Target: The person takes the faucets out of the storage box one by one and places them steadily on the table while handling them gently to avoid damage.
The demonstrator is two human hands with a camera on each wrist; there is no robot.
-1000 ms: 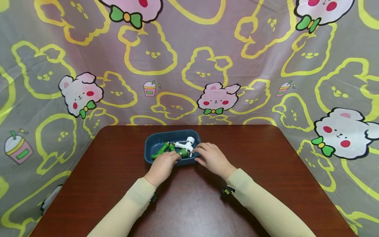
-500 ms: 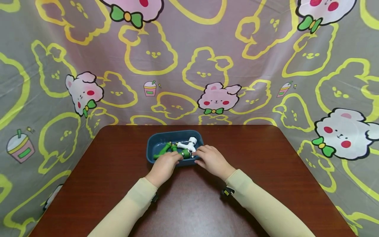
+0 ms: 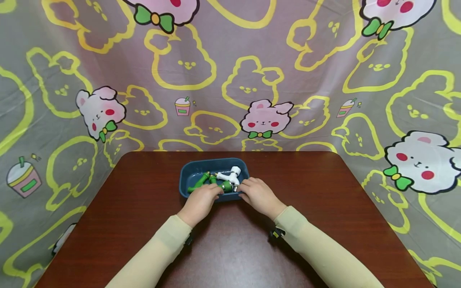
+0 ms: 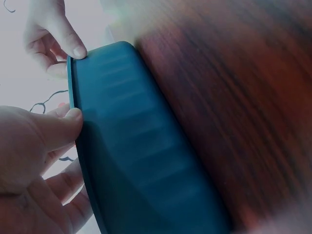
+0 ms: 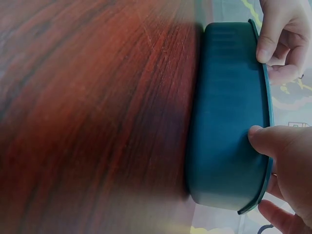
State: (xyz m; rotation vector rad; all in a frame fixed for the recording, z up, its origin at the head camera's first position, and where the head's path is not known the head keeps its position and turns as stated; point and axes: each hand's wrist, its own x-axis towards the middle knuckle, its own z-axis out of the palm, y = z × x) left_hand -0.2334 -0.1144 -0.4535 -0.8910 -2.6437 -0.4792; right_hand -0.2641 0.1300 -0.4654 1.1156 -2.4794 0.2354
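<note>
A dark blue plastic tub [image 3: 209, 164] stands on the table, holding green taps [image 3: 199, 183] and a white tap [image 3: 230, 176]. My left hand [image 3: 200, 203] grips the near rim left of centre; in the left wrist view its thumb [image 4: 68, 127] presses the outer wall just under the lip, fingers inside. Nearer the right corner, my right hand [image 3: 262, 200] pinches the same rim, and the right wrist view shows its thumb [image 5: 267, 140] outside the wall. Part of the tub's contents is hidden behind my fingers.
The brown wooden table [image 3: 306, 180] runs up to a patterned cloth [image 3: 216, 72] that hangs behind and along both sides. A small dark device [image 3: 276, 233] sits at my right wrist.
The tub with the taps has shifted slightly to the right. My left hand has moved a little right along with it, and the right fingers have settled onto the rim.
</note>
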